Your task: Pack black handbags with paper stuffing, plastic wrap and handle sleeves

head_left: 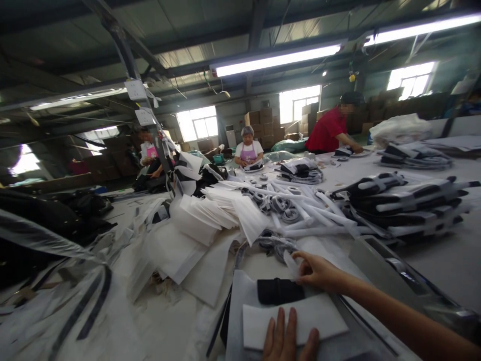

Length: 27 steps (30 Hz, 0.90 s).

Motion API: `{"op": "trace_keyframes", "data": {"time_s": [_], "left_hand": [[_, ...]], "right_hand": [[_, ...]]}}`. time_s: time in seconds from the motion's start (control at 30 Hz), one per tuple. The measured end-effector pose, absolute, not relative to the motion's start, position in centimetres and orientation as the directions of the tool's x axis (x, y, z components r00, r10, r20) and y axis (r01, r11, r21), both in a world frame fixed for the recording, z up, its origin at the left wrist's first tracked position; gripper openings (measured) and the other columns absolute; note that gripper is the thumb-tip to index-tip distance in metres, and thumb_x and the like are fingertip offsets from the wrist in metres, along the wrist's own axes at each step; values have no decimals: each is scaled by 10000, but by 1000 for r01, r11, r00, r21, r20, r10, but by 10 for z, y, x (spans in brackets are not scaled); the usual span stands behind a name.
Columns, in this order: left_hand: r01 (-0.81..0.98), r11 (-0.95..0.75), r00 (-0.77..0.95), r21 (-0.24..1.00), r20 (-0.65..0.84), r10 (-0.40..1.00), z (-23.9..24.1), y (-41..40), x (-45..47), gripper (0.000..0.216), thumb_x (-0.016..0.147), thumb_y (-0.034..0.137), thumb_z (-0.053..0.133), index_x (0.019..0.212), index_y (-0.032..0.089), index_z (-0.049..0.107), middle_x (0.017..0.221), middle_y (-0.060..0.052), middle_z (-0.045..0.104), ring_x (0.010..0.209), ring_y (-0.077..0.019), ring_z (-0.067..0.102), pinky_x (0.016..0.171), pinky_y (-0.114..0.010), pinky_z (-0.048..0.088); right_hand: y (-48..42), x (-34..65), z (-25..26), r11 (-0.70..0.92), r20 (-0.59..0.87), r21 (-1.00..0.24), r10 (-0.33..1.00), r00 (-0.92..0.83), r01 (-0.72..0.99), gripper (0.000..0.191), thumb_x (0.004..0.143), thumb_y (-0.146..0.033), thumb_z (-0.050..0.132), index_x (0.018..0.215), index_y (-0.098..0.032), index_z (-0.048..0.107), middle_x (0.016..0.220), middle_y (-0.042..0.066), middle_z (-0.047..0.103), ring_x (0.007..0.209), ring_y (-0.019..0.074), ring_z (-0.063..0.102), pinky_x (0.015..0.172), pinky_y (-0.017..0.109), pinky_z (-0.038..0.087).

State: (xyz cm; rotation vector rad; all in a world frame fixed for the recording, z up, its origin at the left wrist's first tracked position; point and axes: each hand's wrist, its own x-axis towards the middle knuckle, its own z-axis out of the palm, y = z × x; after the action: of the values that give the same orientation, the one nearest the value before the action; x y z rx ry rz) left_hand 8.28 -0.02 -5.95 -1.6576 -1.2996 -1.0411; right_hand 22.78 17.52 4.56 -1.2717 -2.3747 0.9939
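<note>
My left hand lies with its fingers spread on a flat white foam piece, holding nothing. Beneath that is a larger translucent sheet on the table. A small black folded pouch-like piece sits just beyond the foam. My right hand is closed in a pinch on a translucent strip, right of the black piece. Coiled grey cords lie a little past those fingertips. A grey tape dispenser stands beside my right forearm.
Loose white foam sheets are heaped left of centre. White tubes and stacked black bundles spread to the right. A metal post rises at left. Across the table, a person in an apron and a person in red work.
</note>
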Motion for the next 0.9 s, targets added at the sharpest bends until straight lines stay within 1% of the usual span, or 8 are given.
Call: {"op": "trace_keyframes", "data": {"time_s": [0.13, 0.33, 0.43, 0.5, 0.63, 0.73, 0.8, 0.9], "left_hand": [[974, -190, 190, -125, 908, 374, -53, -5, 79, 414, 880, 379, 700, 1278, 454, 617, 1163, -20, 744, 1080, -260, 708, 864, -358, 611], [965, -205, 233, -161, 888, 396, -45, -8, 75, 394, 902, 348, 672, 1282, 438, 622, 1193, -23, 733, 1124, -256, 687, 905, -353, 598], [966, -202, 235, -164, 880, 413, -45, -8, 75, 402, 903, 344, 671, 1290, 440, 615, 1212, -23, 725, 1134, -258, 683, 910, -362, 595], [966, -204, 231, -158, 880, 416, -49, -6, 77, 404, 907, 357, 665, 1298, 440, 610, 1220, -26, 723, 1150, -260, 674, 943, -371, 579], [966, -248, 157, -75, 932, 326, -61, 0, 80, 235, 964, 343, 565, 1151, 377, 702, 1209, -20, 732, 1215, -243, 635, 1108, -415, 457], [945, -322, 171, -62, 931, 323, -66, 2, 79, 272, 1004, 283, 461, 936, 284, 725, 1262, -1, 706, 1294, -235, 573, 1180, -426, 366], [936, -346, 192, -62, 914, 357, -63, 0, 76, 274, 1002, 271, 463, 908, 268, 721, 1297, 9, 686, 1340, -240, 528, 1203, -423, 326], [924, -373, 248, -79, 868, 431, -49, -7, 70, 245, 997, 290, 478, 1008, 274, 723, 1308, 14, 680, 1347, -235, 524, 1223, -416, 279]], "right_hand": [[186, 233, 48, 349, -42, -720, 840, -540, 599, 195, 710, -346, 715, 779, -167, 749, 727, 28, 755, 741, 253, 710, 682, 295, 531], [181, 249, 74, 442, 136, -747, 833, -537, 497, 374, 867, -505, 567, 936, -213, 790, 1045, 81, 782, 1015, 297, 704, 905, 363, 536], [156, 259, 85, 506, 156, -735, 774, -614, 451, 330, 916, -426, 532, 1020, -253, 793, 1112, 52, 772, 1073, 273, 696, 976, 343, 508], [132, 264, 83, 545, 140, -708, 732, -666, 450, 323, 884, -269, 537, 1101, -275, 777, 1133, 40, 767, 1085, 266, 698, 984, 340, 511], [85, 268, 51, 737, 157, -450, 621, -768, 504, 682, 693, -29, 502, 1319, -246, 664, 1309, 63, 677, 1219, 276, 632, 1087, 414, 468], [62, 270, 20, 874, 331, -151, 485, -809, 462, 708, 732, 5, 491, 1389, -240, 595, 1372, 58, 625, 1244, 247, 616, 1075, 399, 496], [56, 272, 6, 898, 452, 12, 388, -803, 440, 710, 769, 6, 490, 1439, -224, 534, 1409, 44, 595, 1272, 214, 593, 1070, 353, 501], [54, 275, -3, 890, 517, 93, 339, -786, 446, 719, 777, -6, 473, 1475, -180, 480, 1420, 39, 591, 1297, 182, 568, 1093, 312, 473]]}}
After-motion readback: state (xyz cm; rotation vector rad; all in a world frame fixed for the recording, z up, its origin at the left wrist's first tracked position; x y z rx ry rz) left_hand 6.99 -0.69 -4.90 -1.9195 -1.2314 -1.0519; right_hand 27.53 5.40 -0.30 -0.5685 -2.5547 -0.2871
